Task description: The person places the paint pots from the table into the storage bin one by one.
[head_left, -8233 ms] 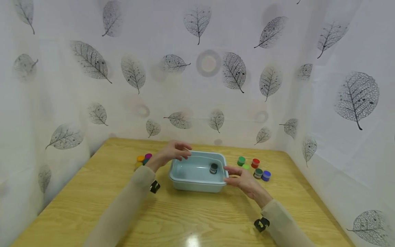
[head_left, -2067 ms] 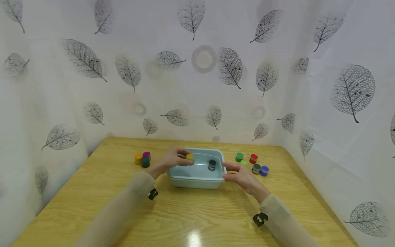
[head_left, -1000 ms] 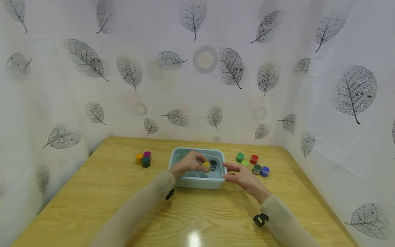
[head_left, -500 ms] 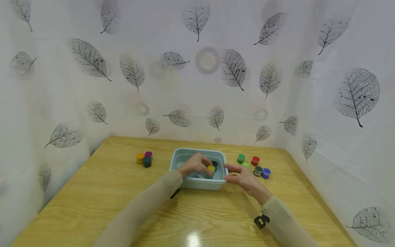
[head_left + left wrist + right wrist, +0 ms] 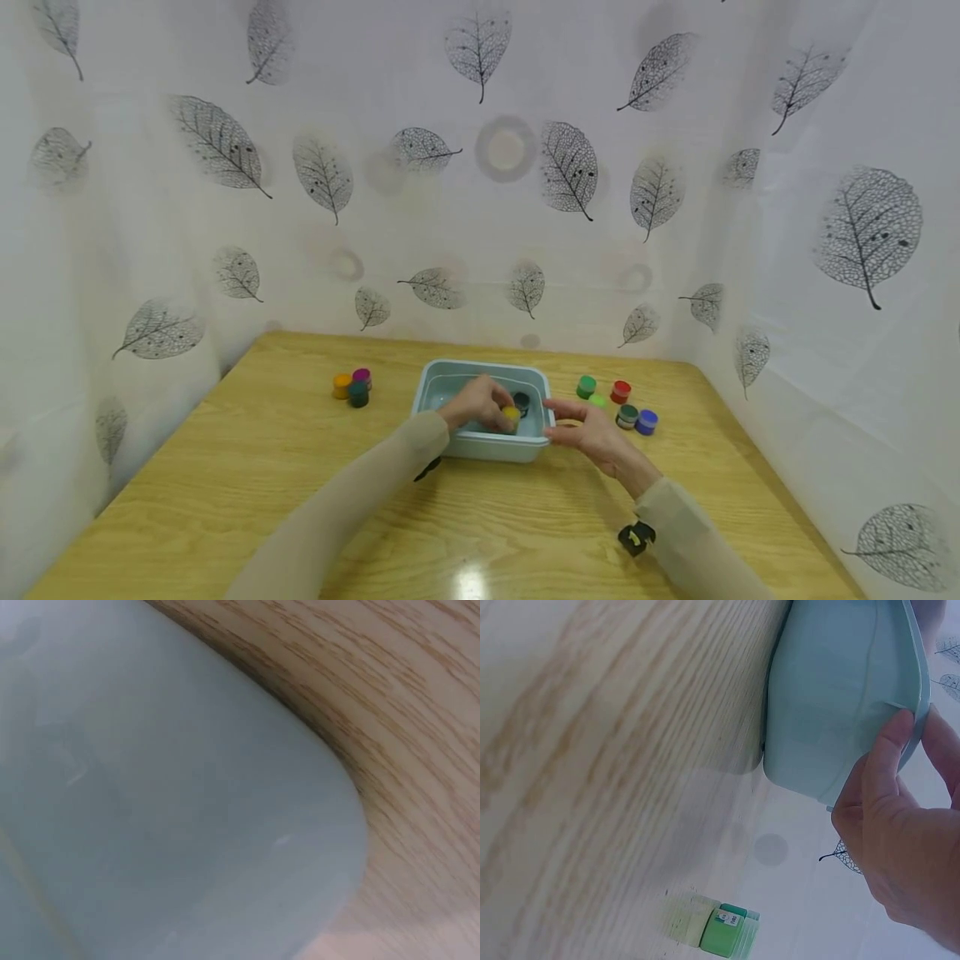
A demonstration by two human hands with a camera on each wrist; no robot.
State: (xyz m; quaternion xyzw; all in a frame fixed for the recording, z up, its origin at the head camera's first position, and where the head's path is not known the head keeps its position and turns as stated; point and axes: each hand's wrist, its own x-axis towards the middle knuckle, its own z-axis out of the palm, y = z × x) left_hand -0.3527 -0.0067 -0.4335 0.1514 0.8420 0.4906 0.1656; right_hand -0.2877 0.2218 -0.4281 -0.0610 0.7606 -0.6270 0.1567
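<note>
In the head view a light blue plastic tub stands mid-table. My left hand reaches inside it and pinches a small paint jar with a yellow lid, low in the tub at its right part. Just behind that jar sits a dark-lidded paint jar. The left wrist view holds only the tub's wall and wood; the hand is out of that picture. My right hand pinches the tub's right rim between thumb and fingers, as the right wrist view shows, with its thumb on the outer wall.
Left of the tub, orange, purple and dark teal jars stand together. On the right are green, red, light green, dark green and blue jars. A leaf-print curtain surrounds the wooden table.
The left hand has carried the yellow-lidded jar from the left group over the tub's left side, then rightward and down beside the dark jar. The right hand stays at the rim.
</note>
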